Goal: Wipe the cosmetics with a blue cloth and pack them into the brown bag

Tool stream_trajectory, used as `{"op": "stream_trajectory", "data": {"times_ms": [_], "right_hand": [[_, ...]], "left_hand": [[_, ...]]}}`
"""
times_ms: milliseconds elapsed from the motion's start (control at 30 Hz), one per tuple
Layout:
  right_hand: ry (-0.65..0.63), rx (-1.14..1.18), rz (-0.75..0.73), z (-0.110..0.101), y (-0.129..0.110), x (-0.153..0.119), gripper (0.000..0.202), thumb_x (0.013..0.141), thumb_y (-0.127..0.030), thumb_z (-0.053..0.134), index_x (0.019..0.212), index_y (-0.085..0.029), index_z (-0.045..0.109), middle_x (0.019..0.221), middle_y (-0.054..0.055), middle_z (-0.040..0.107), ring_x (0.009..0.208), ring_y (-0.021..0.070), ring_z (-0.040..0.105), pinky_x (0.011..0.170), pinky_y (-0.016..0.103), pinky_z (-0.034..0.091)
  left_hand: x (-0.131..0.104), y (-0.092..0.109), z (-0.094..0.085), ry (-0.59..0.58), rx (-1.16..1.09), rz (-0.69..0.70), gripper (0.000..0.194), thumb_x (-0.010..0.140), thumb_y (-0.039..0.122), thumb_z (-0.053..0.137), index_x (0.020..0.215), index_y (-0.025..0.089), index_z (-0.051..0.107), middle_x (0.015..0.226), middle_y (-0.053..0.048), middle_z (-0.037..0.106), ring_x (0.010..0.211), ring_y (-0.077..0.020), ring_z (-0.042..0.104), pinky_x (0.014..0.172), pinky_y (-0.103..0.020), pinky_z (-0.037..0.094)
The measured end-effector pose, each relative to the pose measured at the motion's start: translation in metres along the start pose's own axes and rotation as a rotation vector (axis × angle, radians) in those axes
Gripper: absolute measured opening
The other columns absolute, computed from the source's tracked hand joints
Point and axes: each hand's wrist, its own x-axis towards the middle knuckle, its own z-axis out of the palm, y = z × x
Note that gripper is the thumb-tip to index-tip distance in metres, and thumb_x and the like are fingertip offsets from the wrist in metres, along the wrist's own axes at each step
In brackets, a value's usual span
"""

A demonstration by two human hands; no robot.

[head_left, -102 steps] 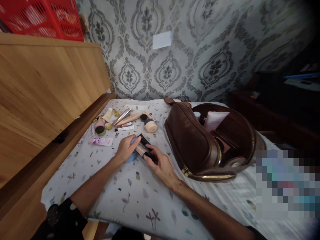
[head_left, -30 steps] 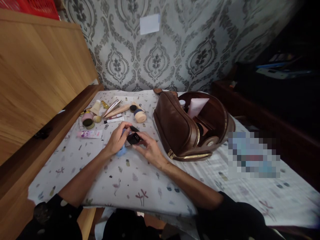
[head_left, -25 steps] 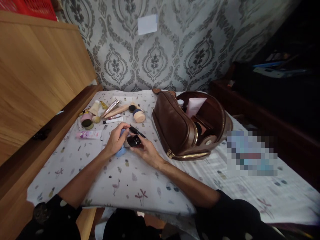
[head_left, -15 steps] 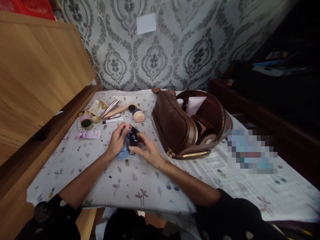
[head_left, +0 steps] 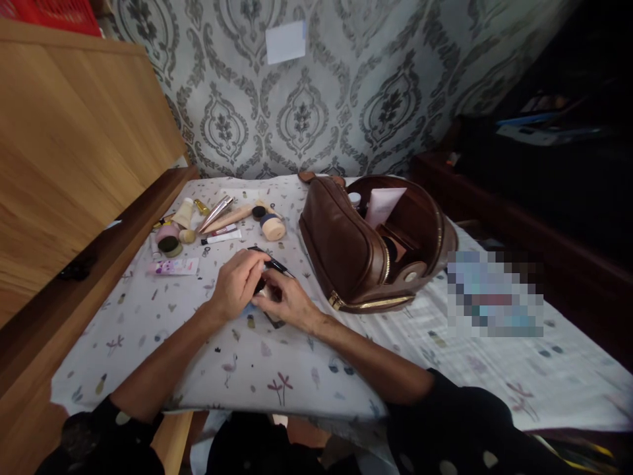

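My left hand (head_left: 236,285) and my right hand (head_left: 289,302) meet over the cloth, fingers closed around a small black-capped bottle (head_left: 268,293), mostly hidden by them. My left fingers are at its dark cap; my right thumb and fingers grip its side. A slim black pen-like stick (head_left: 279,266) juts out above my right fingers. Below my right palm shows a dark-edged flat piece (head_left: 275,322), too covered to name. A bit of blue material (head_left: 246,310) peeks out under my left hand. To the right stands an open brown leather bag (head_left: 341,247) holding a pink tube (head_left: 384,206).
Cosmetics lie at the back left: a beige round container (head_left: 273,228), a rose-gold tube (head_left: 216,212), a white tube (head_left: 223,237) and a purple-printed tube (head_left: 173,266). A wooden cabinet (head_left: 84,112) borders the left. A blurred patch (head_left: 494,293) lies right of the bag.
My hands have drawn closer together, covering the bottle and most of the blue material. The black stick now sticks out further to the right. The view has shifted slightly.
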Motion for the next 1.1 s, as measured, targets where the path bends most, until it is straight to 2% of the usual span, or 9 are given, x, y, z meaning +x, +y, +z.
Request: {"op": "stream_trajectory", "data": {"times_ms": [133,200,333,567,700,833,967,1100], "right_hand": [[-0.074,-0.074,0.000,-0.002,0.005,0.000,0.052,0.077,-0.049,0.077,0.118,-0.021,0.061,0.078,-0.001,0.060,0.063,0.0144,0.049,0.059,0.027,0.038],[-0.091,-0.052,0.002,-0.002,0.004,0.000,0.057,0.079,-0.049,0.075,0.126,-0.020,0.060,0.080,0.000,0.061,0.064,0.0143,0.050,0.061,0.028,0.039],[-0.110,-0.002,0.041,-0.003,0.000,0.001,0.055,0.080,-0.047,0.076,0.126,-0.020,0.062,0.075,-0.002,0.059,0.063,0.0140,0.049,0.061,0.027,0.039],[-0.088,-0.005,0.025,-0.003,-0.001,0.001,0.059,0.080,-0.043,0.076,0.132,-0.020,0.061,0.076,-0.002,0.060,0.063,0.0133,0.050,0.061,0.027,0.041],[-0.075,0.063,0.026,0.000,0.005,-0.001,0.071,0.079,-0.044,0.077,0.142,-0.021,0.051,0.079,-0.002,0.059,0.066,0.0141,0.052,0.063,0.028,0.042],[-0.071,0.091,0.032,0.002,0.011,-0.002,0.083,0.078,-0.043,0.079,0.147,-0.017,0.043,0.077,-0.002,0.056,0.067,0.0156,0.052,0.063,0.030,0.044],[-0.058,0.121,0.033,0.000,0.011,0.000,0.071,0.078,-0.043,0.078,0.139,-0.018,0.052,0.075,-0.003,0.056,0.064,0.0142,0.051,0.061,0.029,0.044],[-0.010,0.366,0.096,-0.003,0.007,0.004,0.054,0.080,-0.049,0.075,0.122,-0.021,0.056,0.085,0.000,0.064,0.068,0.0138,0.058,0.062,0.028,0.048]], "left_hand": [[0.000,-0.010,0.000,0.037,-0.169,-0.239,0.028,0.102,0.040,0.041,0.105,0.022,0.063,0.088,-0.002,0.068,0.074,-0.0163,0.065,0.072,-0.030,0.051],[0.002,-0.012,-0.001,0.079,-0.239,-0.290,0.026,0.100,0.042,0.045,0.103,0.022,0.063,0.085,0.000,0.067,0.072,-0.0156,0.064,0.069,-0.028,0.050],[0.006,-0.013,-0.002,0.144,-0.321,-0.337,0.024,0.098,0.043,0.051,0.099,0.022,0.063,0.081,0.000,0.064,0.067,-0.0148,0.062,0.066,-0.028,0.050],[0.008,-0.015,-0.003,0.176,-0.334,-0.368,0.023,0.097,0.043,0.052,0.098,0.022,0.062,0.070,0.002,0.059,0.064,-0.0154,0.060,0.062,-0.028,0.047],[0.006,-0.013,0.000,0.165,-0.283,-0.355,0.021,0.097,0.041,0.051,0.098,0.022,0.061,0.077,0.001,0.063,0.066,-0.0150,0.062,0.066,-0.028,0.049],[0.002,-0.012,0.005,0.108,-0.220,-0.344,0.021,0.099,0.040,0.048,0.100,0.023,0.061,0.086,0.000,0.067,0.068,-0.0149,0.064,0.069,-0.029,0.050],[0.004,-0.011,0.004,0.136,-0.273,-0.363,0.026,0.100,0.044,0.046,0.097,0.023,0.061,0.087,-0.001,0.066,0.075,-0.0156,0.063,0.074,-0.029,0.051],[0.006,-0.012,0.002,0.255,-0.328,-0.396,0.034,0.102,0.050,0.041,0.097,0.023,0.060,0.092,-0.003,0.066,0.089,-0.0170,0.064,0.080,-0.029,0.052]]}}
